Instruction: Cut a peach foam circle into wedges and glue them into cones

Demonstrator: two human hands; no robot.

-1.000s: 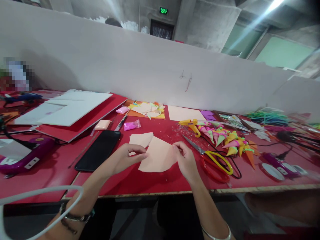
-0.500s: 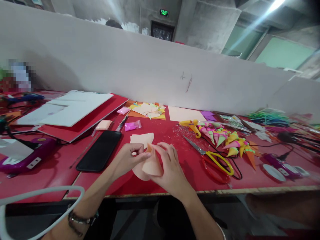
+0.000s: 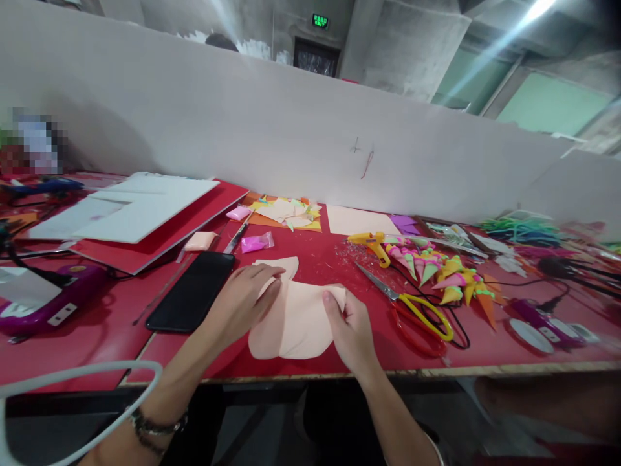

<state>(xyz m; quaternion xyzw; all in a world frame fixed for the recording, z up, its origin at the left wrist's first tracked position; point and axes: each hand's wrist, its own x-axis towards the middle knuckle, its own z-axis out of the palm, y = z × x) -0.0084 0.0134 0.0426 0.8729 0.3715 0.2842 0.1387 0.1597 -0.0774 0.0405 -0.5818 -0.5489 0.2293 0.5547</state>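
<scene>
A peach-coloured sheet of craft paper or thin foam [image 3: 308, 317] with a rounded lower edge is spread out between my hands, just over the table's front part. My right hand [image 3: 352, 327] pinches its right edge, thumb on top. At the upper left edge, my left hand [image 3: 247, 294] is closed on the sheet with bent fingers, some fingertips hidden. Behind it lies another peach piece [image 3: 287, 265], partly covered. Right of my right hand rest scissors [image 3: 402, 298] with yellow and red handles. A black phone [image 3: 191, 291] lies left of my left hand.
A yellow glue gun [image 3: 371, 244] lies behind the scissors, beside several small coloured cones [image 3: 427, 262]. Pink packet [image 3: 257, 243], cutter knife [image 3: 237, 237] and paper scraps [image 3: 288, 212] lie further back. White boards [image 3: 150, 207] are stacked left. Purple power strips [image 3: 58, 298] stand at the sides.
The peach sheet was curled into a cone shape between my fingers; now it is opened out nearly flat. My right hand has moved right, and my left hand slightly left.
</scene>
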